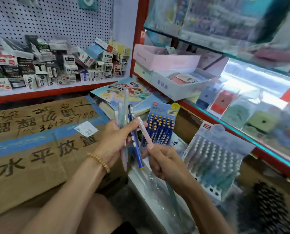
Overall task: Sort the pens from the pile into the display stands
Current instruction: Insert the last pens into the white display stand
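My left hand [114,141] grips a bunch of pens: a dark blue one with white dots [137,149], pale teal and pink ones [125,102] sticking upward. My right hand [166,163] holds a pink pen [145,132] by its lower end, its tip near my left thumb, and a teal pen [173,200] pointing down from the fist. Behind the hands stands a blue display stand [161,125] full of blue pens with yellow caps. To the right is a pale blue display stand [213,159] filled with grey-capped pens, with a few free holes at its front.
A taped cardboard box [39,141] with printed characters lies at left. Picture books [124,93] and white trays [179,81] sit behind. A shelf of small boxes [56,65] lines the pegboard. A glass counter [259,107] runs along the right. A black pen stand [267,208] is at lower right.
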### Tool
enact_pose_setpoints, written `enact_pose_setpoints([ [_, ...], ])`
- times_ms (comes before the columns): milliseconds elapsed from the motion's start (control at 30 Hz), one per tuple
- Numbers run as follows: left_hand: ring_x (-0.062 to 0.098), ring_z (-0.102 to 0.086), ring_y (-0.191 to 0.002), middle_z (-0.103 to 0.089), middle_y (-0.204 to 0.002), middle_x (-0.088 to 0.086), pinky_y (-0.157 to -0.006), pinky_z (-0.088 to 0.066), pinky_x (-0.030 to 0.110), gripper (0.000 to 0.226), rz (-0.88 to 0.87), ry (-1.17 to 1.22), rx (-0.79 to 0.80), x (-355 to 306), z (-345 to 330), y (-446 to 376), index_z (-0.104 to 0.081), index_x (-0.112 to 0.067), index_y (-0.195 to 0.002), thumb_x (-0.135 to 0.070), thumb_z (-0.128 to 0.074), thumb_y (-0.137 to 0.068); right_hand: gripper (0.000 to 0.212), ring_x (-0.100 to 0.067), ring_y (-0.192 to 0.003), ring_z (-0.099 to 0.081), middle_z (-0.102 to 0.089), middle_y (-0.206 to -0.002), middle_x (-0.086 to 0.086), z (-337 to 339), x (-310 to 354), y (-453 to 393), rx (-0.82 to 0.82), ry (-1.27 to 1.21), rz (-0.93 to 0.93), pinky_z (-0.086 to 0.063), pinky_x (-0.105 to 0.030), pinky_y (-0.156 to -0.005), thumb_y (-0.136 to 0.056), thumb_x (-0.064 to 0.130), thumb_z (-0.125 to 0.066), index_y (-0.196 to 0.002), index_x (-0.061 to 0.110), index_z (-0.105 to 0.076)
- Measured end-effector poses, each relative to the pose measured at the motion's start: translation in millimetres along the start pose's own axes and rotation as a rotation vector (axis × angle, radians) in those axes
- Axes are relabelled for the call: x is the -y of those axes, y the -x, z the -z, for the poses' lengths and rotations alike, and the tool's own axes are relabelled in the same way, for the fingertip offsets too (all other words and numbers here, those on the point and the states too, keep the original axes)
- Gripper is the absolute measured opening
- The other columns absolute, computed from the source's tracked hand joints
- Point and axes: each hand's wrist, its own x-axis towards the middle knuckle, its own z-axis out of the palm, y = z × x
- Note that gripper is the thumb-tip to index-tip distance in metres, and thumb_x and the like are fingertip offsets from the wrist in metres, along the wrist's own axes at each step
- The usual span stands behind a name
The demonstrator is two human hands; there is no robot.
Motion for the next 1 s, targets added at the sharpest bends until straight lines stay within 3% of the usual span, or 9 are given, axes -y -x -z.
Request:
enact_pose_setpoints([
  [133, 0.013, -0.044, -0.041, -0.072, -0.069, 0.006, -0.059, -0.043, 0.035, 0.013, -0.006, -0.005, 0.027, 6.4, -15.4, -0.6, -0.07, -0.008, -0.083, -0.017, -0.065, -0.091, 0.052, -0.01, -0.041, -0.031, -0.037, -0.049, -0.001, 3.2, 0.6, 13.1, -0.087, 0.041, -0.071, -0.025, -0.021, -0.041, -0.096, 0.056, -0.042, -0.064, 0.023, -0.067],
  [267, 0.002, -0.051, -0.039, -0.072, -0.073, 0.008, -0.041, -0.041, 0.014, 0.014, -0.007, -0.076, 0.035, 14.9, -31.1, 1.5, -0.066, 0.001, -0.093, -0.012, -0.064, -0.091, 0.066, -0.011, -0.046, -0.033, -0.04, -0.052, -0.004, 17.4, -5.5, 20.7, -0.338, 0.087, -0.097, -0.026, -0.022, -0.046, -0.091, 0.062, -0.039, -0.073, 0.005, -0.068],
  [333, 0.006, -0.06, -0.046, -0.074, -0.074, 0.009, -0.044, -0.045, 0.018, 0.013, -0.013, -0.127, 0.088, 24.5, -37.2, 2.7, -0.067, 0.0, -0.091, -0.013, -0.067, -0.089, 0.057, -0.009, -0.051, -0.042, -0.051, -0.056, -0.002, 27.8, -2.5, 22.9, -0.4, 0.15, -0.029, -0.032, -0.022, -0.052, -0.081, 0.062, -0.055, -0.072, 0.007, -0.068],
  [433, 0.016, -0.067, -0.06, -0.074, -0.071, 0.007, -0.049, -0.049, 0.021, 0.006, -0.005, -0.167, 0.145, 38.8, -44.6, 5.0, -0.068, -0.01, -0.083, -0.013, -0.071, -0.086, 0.022, -0.006, -0.06, -0.055, -0.065, -0.064, 0.0, 36.8, 7.3, 23.0, -0.358, 0.192, 0.044, -0.044, -0.02, -0.059, -0.082, 0.03, -0.077, -0.074, 0.01, -0.073],
  [500, 0.006, -0.064, -0.054, -0.071, -0.063, -0.002, -0.048, -0.046, 0.015, 0.006, -0.028, -0.183, 0.163, 43.3, -48.6, 7.4, -0.068, -0.012, -0.081, -0.012, -0.072, -0.086, 0.012, -0.007, -0.063, -0.059, -0.068, -0.067, -0.001, 40.8, 9.1, 22.7, -0.34, 0.212, 0.033, -0.048, -0.02, -0.063, -0.082, 0.015, -0.078, -0.08, 0.005, -0.074],
  [633, -0.003, -0.052, -0.041, -0.067, -0.058, -0.01, -0.042, -0.037, 0.007, 0.005, -0.093, -0.267, 0.191, 44.1, -49.9, 9.8, -0.069, -0.012, -0.082, -0.015, -0.072, -0.085, 0.009, -0.009, -0.062, -0.057, -0.07, -0.073, -0.009, 54.2, 4.6, 31.7, -0.377, 0.244, 0.019, -0.046, -0.019, -0.06, -0.085, 0.019, -0.075, -0.08, 0.011, -0.075],
  [700, -0.001, -0.051, -0.042, -0.072, -0.068, -0.002, -0.043, -0.036, 0.01, 0.006, -0.063, -0.264, 0.188, 45.7, -47.9, 6.8, -0.071, -0.013, -0.081, -0.017, -0.072, -0.084, 0.007, -0.007, -0.06, -0.058, -0.069, -0.073, -0.008, 66.0, 0.8, 37.1, -0.518, 0.244, 0.04, -0.047, -0.017, -0.056, -0.086, 0.018, -0.074, -0.081, 0.013, -0.074],
  [833, 0.012, -0.036, -0.045, -0.047, -0.046, -0.008, -0.038, -0.029, 0.017, 0.017, 0.06, -0.172, 0.163, 50.8, -43.0, 0.6, -0.065, -0.018, -0.072, -0.017, -0.07, -0.088, 0.003, -0.001, -0.064, -0.063, -0.071, -0.077, -0.001, 94.0, -15.8, 41.8, -0.894, 0.171, 0.054, -0.051, -0.017, -0.06, -0.086, 0.014, -0.074, -0.085, 0.011, -0.074],
  [1000, 0.011, -0.036, -0.045, -0.045, -0.048, -0.008, -0.038, -0.031, 0.018, 0.018, 0.101, -0.153, 0.168, 56.1, -42.1, -4.0, -0.062, -0.019, -0.072, -0.019, -0.069, -0.089, 0.002, 0.002, -0.068, -0.062, -0.069, -0.077, 0.004, 100.4, -38.1, 37.3, -1.023, 0.255, 0.072, -0.056, -0.023, -0.07, -0.086, 0.01, -0.074, -0.087, 0.01, -0.072],
])
